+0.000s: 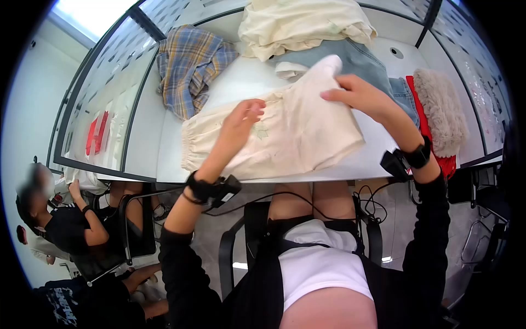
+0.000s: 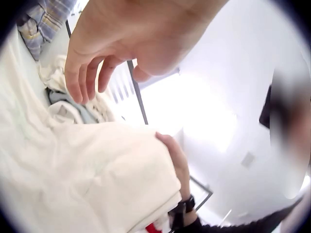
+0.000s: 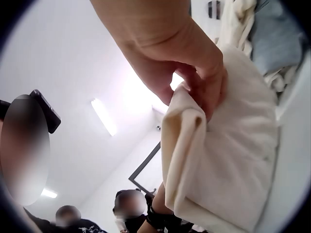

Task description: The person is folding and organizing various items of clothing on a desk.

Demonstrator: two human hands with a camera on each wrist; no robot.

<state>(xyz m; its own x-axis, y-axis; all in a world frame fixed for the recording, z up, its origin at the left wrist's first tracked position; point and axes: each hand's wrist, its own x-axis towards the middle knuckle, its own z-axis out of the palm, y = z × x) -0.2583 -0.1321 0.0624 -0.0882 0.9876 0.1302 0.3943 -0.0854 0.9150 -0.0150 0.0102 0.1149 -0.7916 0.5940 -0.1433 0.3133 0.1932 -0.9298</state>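
A cream garment (image 1: 296,126) with a gathered edge at its left lies folded on the white table, its right part raised. My right hand (image 1: 364,96) is at its upper right; in the right wrist view that hand (image 3: 194,73) pinches the folded cloth (image 3: 223,155) between thumb and fingers. My left hand (image 1: 238,123) hovers over the garment's left half, and in the left wrist view this hand (image 2: 131,43) has loosely bent fingers with nothing in them, above the cream cloth (image 2: 87,179).
A plaid shirt (image 1: 192,66) lies at the back left. Behind are a cream pile (image 1: 307,24) and blue denim (image 1: 361,63). A furry beige item (image 1: 438,109) and red cloth (image 1: 449,166) lie at the right. People sit beyond the left partition.
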